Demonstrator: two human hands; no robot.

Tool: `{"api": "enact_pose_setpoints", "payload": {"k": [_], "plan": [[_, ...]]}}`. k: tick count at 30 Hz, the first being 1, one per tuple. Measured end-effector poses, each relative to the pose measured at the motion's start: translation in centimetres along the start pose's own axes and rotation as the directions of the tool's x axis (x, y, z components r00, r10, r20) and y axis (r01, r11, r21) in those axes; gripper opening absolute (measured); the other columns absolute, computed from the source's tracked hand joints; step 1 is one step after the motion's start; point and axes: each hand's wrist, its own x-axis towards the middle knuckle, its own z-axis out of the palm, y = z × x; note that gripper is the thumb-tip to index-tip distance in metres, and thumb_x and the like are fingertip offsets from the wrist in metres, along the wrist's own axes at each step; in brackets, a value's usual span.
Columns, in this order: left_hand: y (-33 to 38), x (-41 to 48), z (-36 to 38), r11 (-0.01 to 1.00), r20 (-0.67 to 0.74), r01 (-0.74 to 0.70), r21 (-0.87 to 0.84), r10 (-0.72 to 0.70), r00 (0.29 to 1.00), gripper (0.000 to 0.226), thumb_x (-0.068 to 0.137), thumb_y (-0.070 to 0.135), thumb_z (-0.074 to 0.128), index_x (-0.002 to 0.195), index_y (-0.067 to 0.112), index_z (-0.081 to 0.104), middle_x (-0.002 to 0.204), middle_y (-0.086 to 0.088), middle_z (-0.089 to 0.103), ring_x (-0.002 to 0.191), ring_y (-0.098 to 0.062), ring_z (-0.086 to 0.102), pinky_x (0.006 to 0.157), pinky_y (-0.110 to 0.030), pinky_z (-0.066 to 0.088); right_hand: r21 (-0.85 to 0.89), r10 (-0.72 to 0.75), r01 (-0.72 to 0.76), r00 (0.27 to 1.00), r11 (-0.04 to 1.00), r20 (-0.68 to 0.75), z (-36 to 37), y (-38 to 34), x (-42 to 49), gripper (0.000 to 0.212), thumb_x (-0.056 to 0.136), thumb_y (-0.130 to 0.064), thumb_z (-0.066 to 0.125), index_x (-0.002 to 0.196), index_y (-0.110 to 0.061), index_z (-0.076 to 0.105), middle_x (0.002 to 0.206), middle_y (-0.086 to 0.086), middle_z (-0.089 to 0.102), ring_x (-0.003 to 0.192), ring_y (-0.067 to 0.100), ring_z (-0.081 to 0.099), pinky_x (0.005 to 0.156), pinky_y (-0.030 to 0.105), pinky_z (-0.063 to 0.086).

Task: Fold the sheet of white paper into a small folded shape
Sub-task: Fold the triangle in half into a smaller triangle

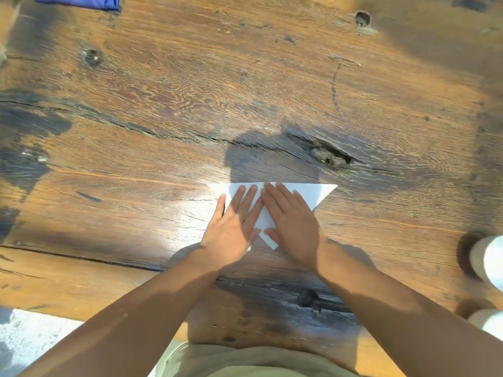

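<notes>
The fingers of the left hand are lying flat and a little spread on the white paper, with the little finger reaching past the left slanted edge onto the wood and the thumb resting near the lower tip of the sheet. The fingers of the right hand are also lying flat, close together, pointing to the far side, and their tips are reaching the far straight edge of the paper; its thumb is touching the paper near the same lower tip. Both palms are facing down and both hands are pressing on the sheet, side by side, with the index fingers almost touching each other in the middle. Neither hand is pinching anything. The paper is lying folded into a triangle, with its long straight edge on the far side and its point toward the person, and its right corner is sticking out free to the right of the right hand. It is resting on a worn wooden table with dark stains, cracks and a deep knot just beyond the paper to the right. The bare forearms are coming in from the near edge. At the far left corner a blue cloth is lying, and at the right edge two white rounded objects are standing, partly cut off.
</notes>
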Motion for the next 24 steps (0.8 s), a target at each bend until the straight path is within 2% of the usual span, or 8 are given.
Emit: {"api": "enact_pose_setpoints", "payload": {"k": [3, 7, 12, 18, 24], "plan": [[0.2, 0.1, 0.1, 1.000, -0.001, 0.017, 0.017, -0.017, 1.000, 0.072, 0.100, 0.052, 0.034, 0.157, 0.014, 0.010, 0.165, -0.013, 0.002, 0.152, -0.033, 0.002, 0.116, -0.066, 0.016, -0.015, 0.018, -0.019, 1.000, 1.000, -0.004, 0.3, 0.5, -0.1, 0.086, 0.089, -0.043, 0.064, 0.155, -0.007, 0.021, 0.165, 0.009, 0.017, 0.152, 0.030, 0.014, 0.122, 0.049, 0.017], [0.0, 0.1, 0.2, 0.998, 0.017, 0.054, 0.036, -0.054, 0.998, 0.073, 0.098, 0.059, 0.027, 0.157, 0.026, -0.001, 0.164, -0.014, -0.010, 0.151, -0.033, -0.006, 0.116, -0.066, 0.005, -0.061, 0.057, -0.056, 0.998, 0.997, 0.028, 0.6, 1.7, -0.8, 0.092, 0.092, -0.057, 0.049, 0.157, -0.008, 0.006, 0.166, 0.008, 0.003, 0.153, 0.029, 0.002, 0.123, 0.051, 0.010], [-0.7, -0.2, -0.3, 0.992, 0.012, 0.107, 0.069, -0.108, 0.994, 0.077, 0.093, 0.069, 0.027, 0.154, 0.037, -0.006, 0.163, -0.020, -0.012, 0.150, -0.038, -0.009, 0.116, -0.068, 0.006, -0.055, 0.106, -0.106, 0.994, 0.993, -0.008, 0.6, 3.8, -2.3, 0.090, 0.093, -0.063, 0.039, 0.157, -0.006, 0.010, 0.166, 0.009, 0.010, 0.153, 0.026, 0.007, 0.122, 0.053, 0.011], [-2.0, -0.9, -0.2, 0.988, 0.009, 0.151, 0.037, -0.151, 0.988, 0.087, 0.090, 0.074, 0.024, 0.156, 0.027, -0.008, 0.164, -0.012, -0.017, 0.150, -0.033, -0.016, 0.115, -0.069, 0.003, -0.004, 0.132, -0.132, 0.990, 0.991, -0.041, 0.7, 5.8, -3.6, 0.083, 0.096, -0.058, 0.039, 0.157, -0.007, 0.014, 0.166, 0.009, 0.013, 0.153, 0.027, 0.009, 0.122, 0.055, 0.006], [-3.1, -2.1, -0.1, 0.975, -0.020, 0.217, -0.042, -0.218, 0.976, 0.082, 0.095, 0.067, 0.028, 0.157, 0.023, -0.005, 0.165, -0.007, -0.013, 0.151, -0.027, -0.012, 0.116, -0.068, 0.002, -0.013, 0.170, -0.171, 0.984, 0.985, -0.051, 0.6, 6.8, -4.0, 0.081, 0.096, -0.054, 0.040, 0.156, -0.009, 0.013, 0.165, 0.007, 0.013, 0.153, 0.026, 0.009, 0.121, 0.054, 0.007]]}}
